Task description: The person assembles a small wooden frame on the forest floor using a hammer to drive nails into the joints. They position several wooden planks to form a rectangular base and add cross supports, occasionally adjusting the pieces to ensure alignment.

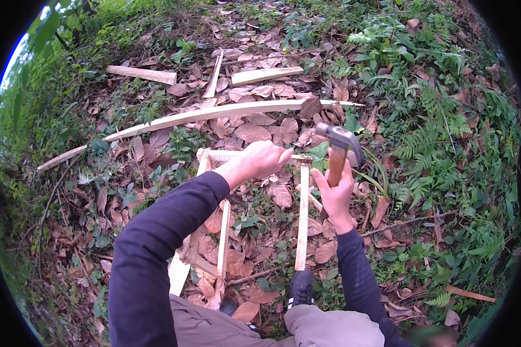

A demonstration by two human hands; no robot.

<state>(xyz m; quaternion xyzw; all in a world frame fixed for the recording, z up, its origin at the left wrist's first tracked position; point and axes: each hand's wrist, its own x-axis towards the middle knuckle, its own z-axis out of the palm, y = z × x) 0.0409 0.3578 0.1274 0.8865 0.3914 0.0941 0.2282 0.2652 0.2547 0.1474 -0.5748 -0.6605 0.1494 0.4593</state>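
Observation:
A frame of pale wooden strips stands before me on the leaf-covered ground. Its top rail [223, 155] runs crosswise, and a long right leg [303, 220] meets the rail's right end, reaching down to my dark shoe [300, 289]. My left hand [261, 159] is closed over the top rail, fingers toward that right joint; their undersides are hidden. Just right of the joint, my right hand [337, 191] grips the wooden handle of a claw hammer [342, 139]. The hammer's metal head is raised slightly above and right of the rail's end, apart from it.
Beyond the frame lies a long, curved pale strip [214, 114]. Farther off are several loose wood pieces, including a left one [142, 74] and a right one [266, 76]. Ferns [434, 127] grow at the right. A thin branch [411, 222] lies beside my right forearm.

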